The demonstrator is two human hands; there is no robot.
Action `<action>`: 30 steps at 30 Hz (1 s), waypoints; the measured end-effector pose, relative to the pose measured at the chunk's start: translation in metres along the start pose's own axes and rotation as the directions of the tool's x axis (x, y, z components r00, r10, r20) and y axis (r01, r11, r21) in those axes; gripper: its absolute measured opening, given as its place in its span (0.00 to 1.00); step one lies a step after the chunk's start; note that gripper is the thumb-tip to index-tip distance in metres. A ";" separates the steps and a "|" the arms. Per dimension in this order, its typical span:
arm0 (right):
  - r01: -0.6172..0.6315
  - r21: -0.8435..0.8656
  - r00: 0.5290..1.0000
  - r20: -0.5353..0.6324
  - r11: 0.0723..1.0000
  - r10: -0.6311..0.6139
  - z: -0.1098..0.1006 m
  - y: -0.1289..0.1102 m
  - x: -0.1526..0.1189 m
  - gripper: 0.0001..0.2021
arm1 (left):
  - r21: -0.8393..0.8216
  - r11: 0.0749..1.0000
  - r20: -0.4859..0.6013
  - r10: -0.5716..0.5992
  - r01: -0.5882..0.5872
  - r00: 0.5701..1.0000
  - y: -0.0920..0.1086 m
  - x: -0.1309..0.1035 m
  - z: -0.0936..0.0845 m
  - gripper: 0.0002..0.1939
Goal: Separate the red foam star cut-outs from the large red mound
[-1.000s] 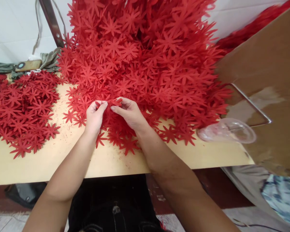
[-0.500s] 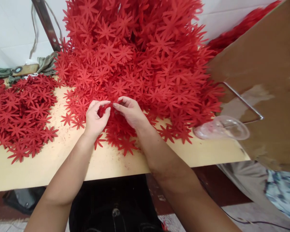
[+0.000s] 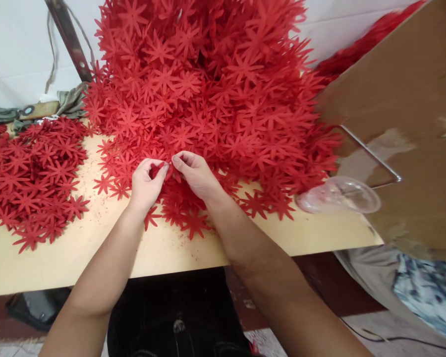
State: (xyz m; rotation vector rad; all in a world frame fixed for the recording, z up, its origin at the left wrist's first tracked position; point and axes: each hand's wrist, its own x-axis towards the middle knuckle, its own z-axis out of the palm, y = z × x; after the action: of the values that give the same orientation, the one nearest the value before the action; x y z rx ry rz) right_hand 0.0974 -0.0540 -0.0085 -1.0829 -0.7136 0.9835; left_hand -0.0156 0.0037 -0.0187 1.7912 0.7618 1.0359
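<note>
While the left hand (image 3: 147, 183) pinched a red petalled cutout (image 3: 155, 171) near centre frame, the right hand (image 3: 198, 176) curled beside it, its hold unclear; uneven pulling might have torn it, or the crowded pile (image 3: 211, 114) snagged it.

On the counter (image 3: 163, 258), the large flower pile (image 3: 208, 109) lies behind the hands (image 3: 170, 166), the smaller pile (image 3: 33, 173) near the left edge, and the plastic cup (image 3: 338, 195) by the front right corner.
</note>
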 end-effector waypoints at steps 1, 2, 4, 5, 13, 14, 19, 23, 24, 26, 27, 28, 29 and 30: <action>-0.014 0.020 1.000 0.024 1.000 0.014 0.000 0.000 0.000 0.22 | -0.004 1.000 -0.015 -0.006 0.006 1.000 -0.002 0.001 0.000 0.06; -0.026 0.033 0.999 0.043 0.999 0.024 -0.001 0.000 0.000 0.22 | -0.004 1.000 -0.031 -0.007 0.006 0.999 -0.004 0.001 -0.001 0.06; -0.029 0.041 0.998 0.053 0.999 0.027 -0.002 0.000 0.000 0.22 | 0.011 1.000 -0.056 0.011 -0.010 0.998 -0.006 0.002 -0.002 0.06; -0.023 0.038 0.999 0.046 0.999 0.021 -0.002 0.000 -0.001 0.22 | 0.030 0.999 -0.064 0.023 -0.021 0.998 -0.006 0.002 -0.003 0.06; -0.021 0.000 0.999 0.031 1.000 0.021 0.000 -0.007 -0.003 0.21 | 0.203 0.976 -0.100 0.096 -0.074 0.990 0.004 0.002 -0.007 0.05; -0.021 0.002 0.999 0.035 1.000 0.021 0.000 -0.007 -0.003 0.21 | 0.208 0.975 -0.105 0.098 -0.074 0.990 0.004 0.003 -0.007 0.05; 0.001 0.013 0.999 0.045 1.000 -0.001 -0.005 -0.004 -0.001 0.20 | 0.174 0.983 -0.138 0.080 -0.055 0.987 0.001 0.003 -0.005 0.06; 0.008 0.052 0.998 0.067 0.999 -0.011 -0.006 -0.001 0.001 0.18 | 0.118 0.993 -0.150 0.043 -0.025 0.988 -0.001 0.001 -0.001 0.06; 0.007 0.079 0.998 0.068 0.997 -0.012 -0.007 -0.001 0.002 0.18 | 0.103 0.994 -0.154 0.035 -0.019 0.987 -0.001 0.002 -0.001 0.05; 0.007 0.148 0.999 0.049 0.989 -0.014 -0.013 -0.002 0.004 0.17 | 0.061 0.998 -0.195 0.010 0.002 0.981 -0.004 0.005 -0.005 0.04; 0.016 0.186 0.999 0.029 0.982 -0.021 -0.018 -0.004 0.005 0.16 | 0.026 0.999 -0.232 -0.013 0.020 0.973 -0.005 0.008 -0.008 0.03; 0.036 0.221 0.999 0.001 0.975 -0.037 -0.025 -0.005 0.008 0.16 | -0.021 0.999 -0.280 -0.047 0.043 0.959 -0.007 0.012 -0.013 0.03; 0.067 0.249 0.998 -0.035 0.966 -0.060 -0.032 -0.006 0.011 0.16 | -0.082 0.994 -0.331 -0.091 0.067 0.939 -0.008 0.016 -0.018 0.03; 0.108 0.262 0.993 -0.077 0.959 -0.091 -0.040 -0.007 0.014 0.15 | -0.148 0.985 -0.366 -0.141 0.092 0.920 -0.008 0.019 -0.022 0.04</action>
State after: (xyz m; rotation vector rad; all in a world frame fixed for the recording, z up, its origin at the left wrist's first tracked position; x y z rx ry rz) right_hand 0.1397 -0.0580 -0.0152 -0.8314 -0.5595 0.9244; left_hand -0.0270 0.0318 -0.0142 1.4347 0.9971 1.3357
